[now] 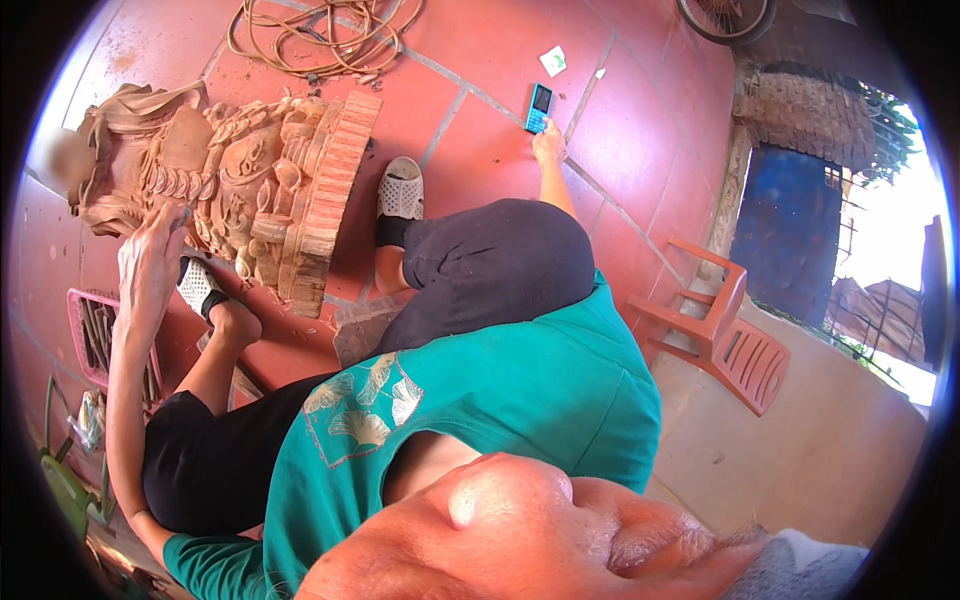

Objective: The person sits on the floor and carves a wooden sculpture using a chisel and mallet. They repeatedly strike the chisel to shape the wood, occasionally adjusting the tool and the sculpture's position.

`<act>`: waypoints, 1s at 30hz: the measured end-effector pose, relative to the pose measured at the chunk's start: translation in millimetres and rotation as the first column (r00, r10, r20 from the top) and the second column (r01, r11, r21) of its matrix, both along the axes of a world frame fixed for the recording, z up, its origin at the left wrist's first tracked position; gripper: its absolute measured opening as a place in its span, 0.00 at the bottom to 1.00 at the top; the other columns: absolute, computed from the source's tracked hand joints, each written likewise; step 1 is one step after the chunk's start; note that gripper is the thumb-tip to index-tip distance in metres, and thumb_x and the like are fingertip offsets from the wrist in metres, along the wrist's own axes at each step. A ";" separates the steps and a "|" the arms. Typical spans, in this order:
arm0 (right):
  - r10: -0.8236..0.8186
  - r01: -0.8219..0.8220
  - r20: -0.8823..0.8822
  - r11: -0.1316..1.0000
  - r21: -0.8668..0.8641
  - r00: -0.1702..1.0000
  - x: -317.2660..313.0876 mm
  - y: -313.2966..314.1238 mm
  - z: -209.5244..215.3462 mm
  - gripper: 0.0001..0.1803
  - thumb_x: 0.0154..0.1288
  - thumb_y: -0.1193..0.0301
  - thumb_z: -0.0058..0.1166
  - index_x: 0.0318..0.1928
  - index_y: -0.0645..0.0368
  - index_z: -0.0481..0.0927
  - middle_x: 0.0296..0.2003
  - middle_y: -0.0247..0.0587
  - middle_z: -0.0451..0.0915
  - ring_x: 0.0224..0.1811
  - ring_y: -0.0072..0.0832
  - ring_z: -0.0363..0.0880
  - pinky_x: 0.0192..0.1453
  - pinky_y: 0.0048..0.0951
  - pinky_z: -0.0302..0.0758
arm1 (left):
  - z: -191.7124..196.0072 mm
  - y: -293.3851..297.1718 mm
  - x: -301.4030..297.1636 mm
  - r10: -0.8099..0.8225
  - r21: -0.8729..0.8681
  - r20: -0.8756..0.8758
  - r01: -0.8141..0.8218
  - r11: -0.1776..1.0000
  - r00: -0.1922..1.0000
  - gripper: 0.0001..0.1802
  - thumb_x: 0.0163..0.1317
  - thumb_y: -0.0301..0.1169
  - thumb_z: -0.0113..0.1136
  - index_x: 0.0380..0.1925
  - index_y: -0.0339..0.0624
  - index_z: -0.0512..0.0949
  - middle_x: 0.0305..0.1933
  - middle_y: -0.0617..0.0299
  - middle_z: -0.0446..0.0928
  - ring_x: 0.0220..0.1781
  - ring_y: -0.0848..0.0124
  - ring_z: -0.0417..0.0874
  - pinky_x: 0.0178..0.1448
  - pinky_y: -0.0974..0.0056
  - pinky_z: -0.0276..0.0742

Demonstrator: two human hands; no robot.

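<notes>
A carved wooden statue [215, 170] lies on its side at the left, with its ridged base toward the middle. My left hand [150, 255] is at the statue's near side, its fingers bent together against the carving. A small greyish bit shows at the fingertips, too small to name. My right arm reaches out over the tiles, and my right hand [549, 145] grips the lower end of a blue keypad mobile phone [539, 105]. The phone's dark screen faces up. Part of my right hand's fingers is hidden.
A coiled tan hose or cable [315, 45] lies beyond the statue. A small white-and-green packet [553, 61] is past the phone. A pink basket [75, 335] of tools stands at the left. A red plastic chair [715, 325] lies tipped at the right. A wheel [735, 40] shows at the top.
</notes>
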State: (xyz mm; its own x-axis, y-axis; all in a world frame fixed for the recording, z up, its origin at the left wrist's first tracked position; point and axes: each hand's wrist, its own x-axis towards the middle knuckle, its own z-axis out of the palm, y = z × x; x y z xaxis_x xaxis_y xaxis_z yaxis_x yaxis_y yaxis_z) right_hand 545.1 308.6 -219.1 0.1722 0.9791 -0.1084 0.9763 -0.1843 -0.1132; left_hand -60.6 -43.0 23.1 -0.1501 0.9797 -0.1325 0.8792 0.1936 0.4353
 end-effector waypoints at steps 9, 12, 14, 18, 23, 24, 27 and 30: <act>-0.031 0.032 0.012 0.998 -0.057 0.999 -22.3 15.5 20.6 0.27 0.58 0.75 0.47 0.60 0.40 0.74 0.57 0.42 0.76 0.62 0.45 0.74 0.64 0.54 0.67 | 5.2 2.7 4.4 -0.009 -0.013 -0.020 0.009 1.000 1.000 0.10 0.62 0.25 0.55 0.44 0.38 0.74 0.41 0.47 0.79 0.41 0.47 0.81 0.43 0.51 0.76; -0.066 0.068 0.050 0.997 -0.034 0.997 -23.5 16.7 22.9 0.23 0.59 0.66 0.54 0.57 0.41 0.77 0.58 0.42 0.76 0.60 0.42 0.75 0.63 0.46 0.71 | 1.6 1.9 2.2 -0.032 0.007 -0.027 0.033 0.999 0.999 0.11 0.62 0.25 0.56 0.44 0.39 0.74 0.41 0.47 0.79 0.41 0.47 0.81 0.42 0.51 0.76; 0.008 -0.003 -0.021 0.978 0.206 1.000 -34.2 15.4 14.7 0.18 0.59 0.64 0.57 0.51 0.44 0.80 0.53 0.42 0.78 0.55 0.41 0.77 0.59 0.44 0.72 | -2.0 3.2 0.2 -0.033 -0.011 -0.039 0.033 0.999 0.999 0.11 0.62 0.25 0.56 0.45 0.39 0.74 0.42 0.47 0.79 0.41 0.47 0.81 0.43 0.51 0.76; 0.305 -0.108 -0.374 0.879 0.464 0.876 -120.6 6.3 18.3 0.11 0.59 0.61 0.62 0.34 0.54 0.84 0.38 0.41 0.82 0.46 0.37 0.80 0.51 0.38 0.76 | 1.0 3.9 2.9 -0.032 -0.020 -0.043 0.031 0.999 0.999 0.11 0.62 0.25 0.56 0.45 0.39 0.74 0.42 0.47 0.79 0.41 0.47 0.82 0.43 0.51 0.76; 0.557 -0.095 -0.743 0.819 0.567 0.370 -266.1 -12.8 111.7 0.09 0.65 0.67 0.59 0.41 0.57 0.83 0.42 0.39 0.80 0.45 0.32 0.79 0.46 0.32 0.76 | 11.3 4.8 7.4 -0.024 -0.007 -0.026 0.024 1.000 0.999 0.11 0.62 0.25 0.56 0.44 0.39 0.74 0.42 0.48 0.79 0.41 0.47 0.82 0.43 0.51 0.76; 0.608 -0.121 -0.719 0.785 0.608 0.337 -289.1 -21.4 136.0 0.08 0.66 0.67 0.58 0.41 0.57 0.83 0.42 0.40 0.80 0.46 0.31 0.79 0.46 0.31 0.76 | 11.8 4.4 9.0 -0.025 -0.010 -0.033 0.024 1.000 0.999 0.11 0.62 0.25 0.56 0.44 0.39 0.74 0.42 0.48 0.79 0.41 0.47 0.82 0.43 0.51 0.76; 0.807 -0.352 -0.510 0.589 0.727 0.297 -334.4 -36.4 173.9 0.09 0.63 0.66 0.60 0.41 0.57 0.82 0.42 0.42 0.80 0.46 0.38 0.79 0.51 0.37 0.75 | 11.6 6.2 8.5 -0.031 -0.024 -0.023 0.030 0.999 0.999 0.10 0.62 0.25 0.55 0.44 0.38 0.75 0.41 0.48 0.79 0.41 0.47 0.82 0.43 0.51 0.76; 0.797 -0.576 -0.543 0.583 0.573 0.267 -361.6 -53.3 162.7 0.13 0.65 0.61 0.59 0.44 0.55 0.82 0.42 0.40 0.81 0.46 0.38 0.79 0.51 0.36 0.75 | 10.5 6.3 8.0 -0.036 -0.022 -0.024 0.036 0.999 0.999 0.09 0.63 0.24 0.55 0.44 0.38 0.75 0.40 0.47 0.79 0.41 0.47 0.82 0.43 0.51 0.76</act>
